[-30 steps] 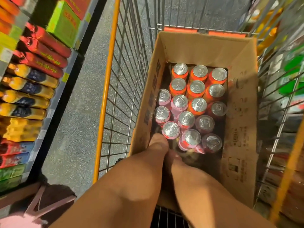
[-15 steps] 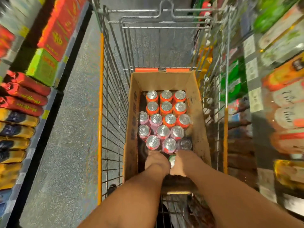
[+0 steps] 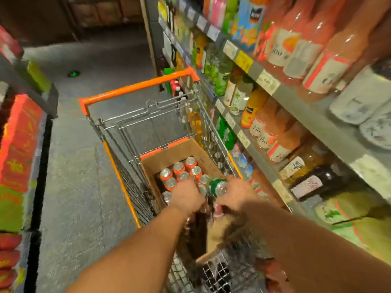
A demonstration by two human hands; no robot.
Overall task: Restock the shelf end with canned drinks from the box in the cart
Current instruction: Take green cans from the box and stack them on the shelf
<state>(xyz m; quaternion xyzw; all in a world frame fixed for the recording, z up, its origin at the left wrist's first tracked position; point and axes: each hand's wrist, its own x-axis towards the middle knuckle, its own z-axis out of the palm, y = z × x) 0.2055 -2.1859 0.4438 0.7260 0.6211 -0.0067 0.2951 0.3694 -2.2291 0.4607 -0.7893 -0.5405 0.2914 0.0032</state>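
An open cardboard box (image 3: 167,157) sits in a wire cart (image 3: 135,87) with an orange handle. Several orange cans (image 3: 178,167) stand upright at the box's far end. My right hand (image 3: 237,192) grips a green can (image 3: 218,187) just above the box's right side, its silver top facing me. My left hand (image 3: 186,196) is down among the cans with its fingers curled; what it holds is hidden under the hand. A pink can (image 3: 218,209) shows between my wrists.
Shelves of bottled drinks (image 3: 275,98) with price tags run along the right, close to the cart. Red and green cartons (image 3: 19,144) fill a shelf on the left. Grey floor (image 3: 74,187) lies between the left shelf and the cart.
My view has lifted and swung right, bringing the right-hand shelves into sight. My right hand has raised a green can out of the box; my left hand stays among the cans.
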